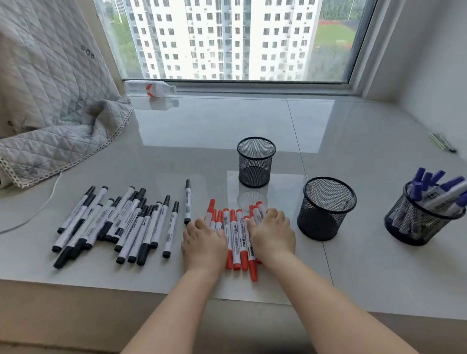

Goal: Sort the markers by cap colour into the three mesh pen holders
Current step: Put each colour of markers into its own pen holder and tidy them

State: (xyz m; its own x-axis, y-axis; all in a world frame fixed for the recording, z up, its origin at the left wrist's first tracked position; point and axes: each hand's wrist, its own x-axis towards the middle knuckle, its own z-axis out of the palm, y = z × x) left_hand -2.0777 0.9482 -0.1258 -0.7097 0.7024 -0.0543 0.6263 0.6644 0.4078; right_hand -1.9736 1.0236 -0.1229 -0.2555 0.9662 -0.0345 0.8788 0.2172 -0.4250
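glossy pale tiled window ledge (194,129) is carrying everything, window (236,32) behind it showing apartment blocks. quilted grey cloth (53,130) with lace edging is slumping over the far left corner, a white cable (18,221) looping out from under it. a small white-and-red bottle (152,90) is lying on its side by the window frame. thin dark items (444,143) are lying at the far right edge, too small to tell.

black-capped markers (112,229), white barrels, are lying in a loose overlapping pile at left, one black marker (187,202) lying apart just beside the red group. red-capped markers (237,238) are lying bunched side by side in the near centre, caps pointing away. three round black wire-mesh holders: far holder (257,162) standing empty behind the red markers, middle holder (326,208) empty just right of the right hand, right holder (424,213) tilting, packed with blue-capped markers (448,192).

both forearms are reaching forward, palms down. left hand (203,243) is pressing on the left side of the red bunch, right hand (272,234) on the right side, squeezing it between them. fingers of both are curving loosely over the markers; cannot tell whether they are actually gripping any.
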